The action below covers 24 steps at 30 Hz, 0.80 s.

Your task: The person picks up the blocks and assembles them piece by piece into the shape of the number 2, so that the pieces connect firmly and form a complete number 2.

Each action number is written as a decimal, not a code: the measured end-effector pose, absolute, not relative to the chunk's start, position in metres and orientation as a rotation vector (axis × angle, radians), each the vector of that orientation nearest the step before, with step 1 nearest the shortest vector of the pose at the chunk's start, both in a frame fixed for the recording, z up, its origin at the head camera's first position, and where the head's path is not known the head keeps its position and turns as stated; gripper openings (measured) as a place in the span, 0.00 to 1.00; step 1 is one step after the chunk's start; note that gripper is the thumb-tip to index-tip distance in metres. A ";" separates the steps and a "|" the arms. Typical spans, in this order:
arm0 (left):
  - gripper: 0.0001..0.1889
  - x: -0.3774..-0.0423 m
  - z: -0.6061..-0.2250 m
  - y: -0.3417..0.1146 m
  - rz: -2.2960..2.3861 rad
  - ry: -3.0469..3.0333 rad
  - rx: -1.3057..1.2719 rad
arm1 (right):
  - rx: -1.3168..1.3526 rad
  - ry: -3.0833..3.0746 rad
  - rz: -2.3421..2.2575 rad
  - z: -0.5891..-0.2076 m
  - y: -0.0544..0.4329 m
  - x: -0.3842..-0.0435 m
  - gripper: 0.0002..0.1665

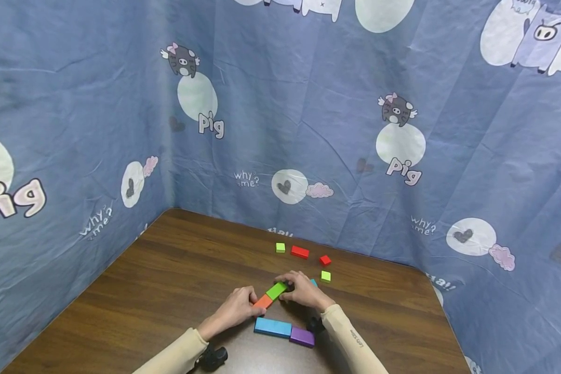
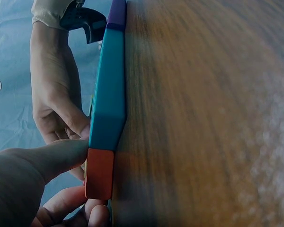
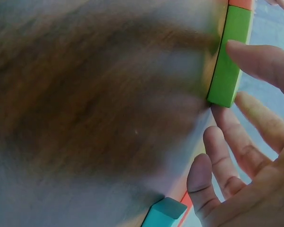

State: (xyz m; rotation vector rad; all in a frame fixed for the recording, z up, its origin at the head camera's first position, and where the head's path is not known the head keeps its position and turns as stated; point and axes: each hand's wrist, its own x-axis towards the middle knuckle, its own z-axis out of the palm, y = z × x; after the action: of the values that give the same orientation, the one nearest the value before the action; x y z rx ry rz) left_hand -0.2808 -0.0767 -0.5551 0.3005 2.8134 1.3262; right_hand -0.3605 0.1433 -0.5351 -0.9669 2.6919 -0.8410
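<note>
An orange block (image 1: 263, 301) and a green block (image 1: 276, 291) lie end to end in a slanted line on the table. My left hand (image 1: 239, 305) holds the orange block between thumb and fingers, its end also seen in the left wrist view. At the far end of the line, my right hand (image 1: 304, 291) pinches the green block (image 3: 228, 56), thumb on one long side and fingertips by its far end. Nearer to me, a blue block (image 1: 273, 326) and a purple block (image 1: 302, 336) form a second end-to-end row.
Behind the right hand a teal block (image 1: 314, 283) shows partly. Farther back lie a red block (image 1: 300, 252), a small red cube (image 1: 325, 260), and two lime cubes, one left (image 1: 280, 248) and one right (image 1: 325, 276). A blue printed curtain (image 1: 299, 145) borders the wooden table (image 1: 168, 275).
</note>
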 end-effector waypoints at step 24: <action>0.17 -0.280 -0.557 -0.076 1.344 2.842 0.299 | -0.932 2.663 -1.069 -0.531 0.162 -0.358 0.30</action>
State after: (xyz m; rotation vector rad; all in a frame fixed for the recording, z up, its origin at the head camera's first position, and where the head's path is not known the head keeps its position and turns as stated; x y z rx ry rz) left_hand -0.2804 -0.0760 -0.5572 0.2991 2.8417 1.3440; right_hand -0.3582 0.1616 -0.5313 -0.9320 2.6629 -1.0685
